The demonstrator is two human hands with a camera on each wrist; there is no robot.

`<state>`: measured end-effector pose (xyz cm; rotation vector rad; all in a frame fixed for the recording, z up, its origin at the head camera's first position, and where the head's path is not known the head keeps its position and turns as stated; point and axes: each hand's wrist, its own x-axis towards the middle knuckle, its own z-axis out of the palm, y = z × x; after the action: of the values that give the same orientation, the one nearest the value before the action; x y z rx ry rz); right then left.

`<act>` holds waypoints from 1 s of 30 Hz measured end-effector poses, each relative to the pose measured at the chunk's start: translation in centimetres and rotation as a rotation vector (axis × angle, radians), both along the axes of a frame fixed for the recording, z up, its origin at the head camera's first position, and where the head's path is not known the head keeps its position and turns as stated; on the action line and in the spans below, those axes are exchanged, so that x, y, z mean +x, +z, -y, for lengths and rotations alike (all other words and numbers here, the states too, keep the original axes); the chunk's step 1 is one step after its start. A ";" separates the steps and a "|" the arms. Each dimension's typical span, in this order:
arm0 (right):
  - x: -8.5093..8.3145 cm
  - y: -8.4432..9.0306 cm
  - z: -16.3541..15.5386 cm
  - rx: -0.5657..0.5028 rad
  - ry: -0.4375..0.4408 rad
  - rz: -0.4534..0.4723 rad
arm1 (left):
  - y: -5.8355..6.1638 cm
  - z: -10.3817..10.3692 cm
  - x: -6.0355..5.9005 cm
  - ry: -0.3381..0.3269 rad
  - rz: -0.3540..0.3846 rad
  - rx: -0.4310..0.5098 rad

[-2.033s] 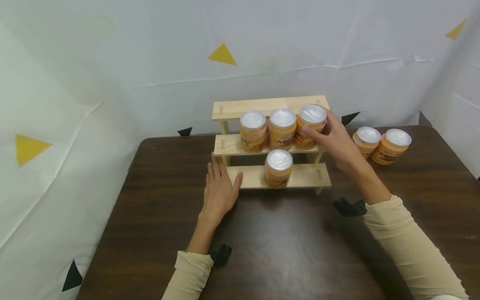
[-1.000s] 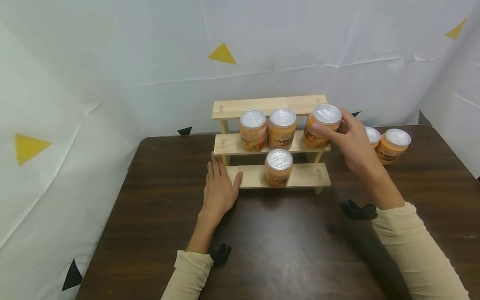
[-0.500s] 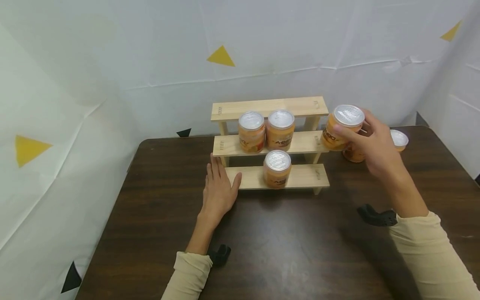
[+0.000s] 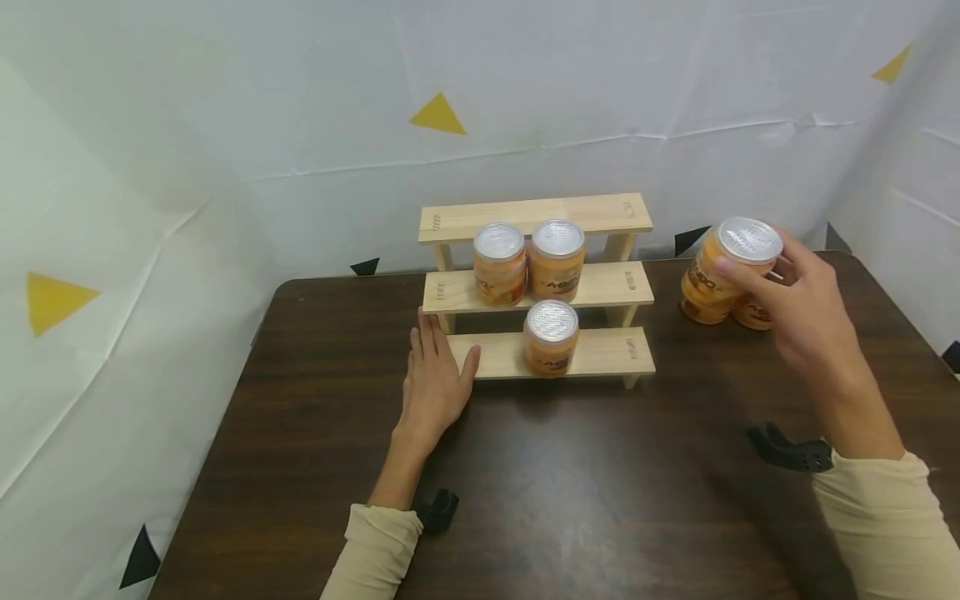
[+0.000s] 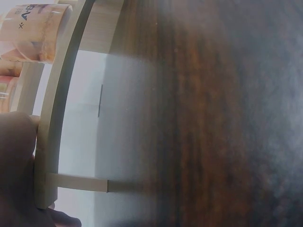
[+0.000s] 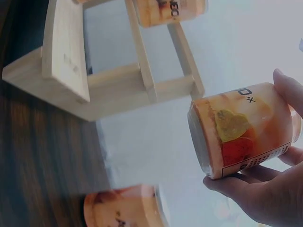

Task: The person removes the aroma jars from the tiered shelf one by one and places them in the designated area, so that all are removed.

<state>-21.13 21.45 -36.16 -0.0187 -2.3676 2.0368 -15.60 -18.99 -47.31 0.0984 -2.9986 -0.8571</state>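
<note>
My right hand [image 4: 813, 312] grips an orange jar [image 4: 707, 283] with a silver lid, thumb on the near side and fingers behind. In the right wrist view this jar [image 6: 248, 127] is tilted in the air, right of the wooden rack [image 6: 113, 90]. My left hand [image 4: 433, 379] lies with straight fingers against the left end of the three-step wooden rack [image 4: 491, 354]. From the left wrist, the left hand [image 5: 16, 156] is seen touching the board's end. Two jars, a left one [image 4: 499, 271] and a right one [image 4: 557, 267], stand on the middle step. Another jar [image 4: 550, 350] stands on the bottom step.
Behind the held jar, one more jar [image 4: 752, 315] shows partly on the dark wood table [image 4: 555, 500]; my right hand may hide others. A white sheet [image 4: 300, 125] with yellow and black triangles hangs behind the table and along its sides.
My right hand has taken the third jar off the right end of the middle step and carried it rightwards, toward the jars on the table. The left hand has stayed in place.
</note>
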 end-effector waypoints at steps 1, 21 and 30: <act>0.1 -0.1 -0.3 -0.009 -0.005 -0.003 | 0.0 0.0 0.0 -0.001 -0.002 0.000; 1.8 -2.6 -3.4 -0.134 -0.024 0.015 | 0.0 0.0 0.0 0.005 0.009 0.002; 2.1 -4.7 -4.6 -0.070 0.012 0.090 | 0.1 -0.1 0.0 0.006 0.008 0.007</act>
<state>-19.01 26.02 -40.85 -0.0990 -2.3504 2.1688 -15.59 -18.92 -47.24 0.1111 -3.0016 -0.8690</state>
